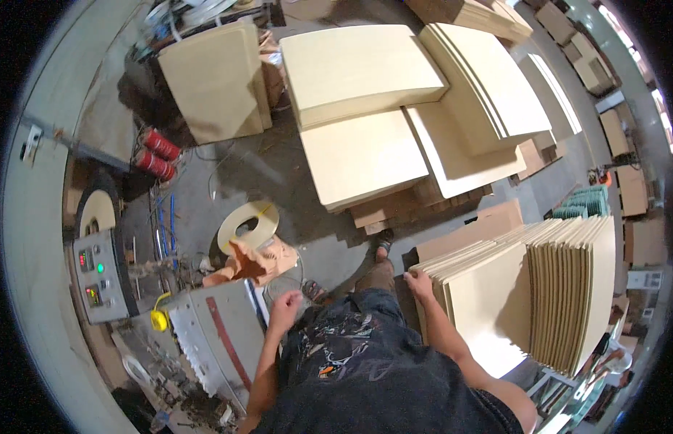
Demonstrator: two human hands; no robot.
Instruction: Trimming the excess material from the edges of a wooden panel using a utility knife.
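My left hand (284, 311) hangs in front of my body with its fingers loosely curled and nothing visible in them. It is just right of a grey metal machine table (221, 333) with a dark red strip. At the left corner of a row of pale boards (488, 289) standing on edge, my right hand (420, 284) has its fingers closed on the edge of a board. How many boards it grips is hidden.
Flat stacks of pale panels (358, 65) rest on low wooden supports ahead. A roll of cream edge band (248, 226) lies beside crumpled brown paper (253, 264). At left are a control box (103, 275), a yellow tape measure (159, 320) and red fire extinguishers (157, 154).
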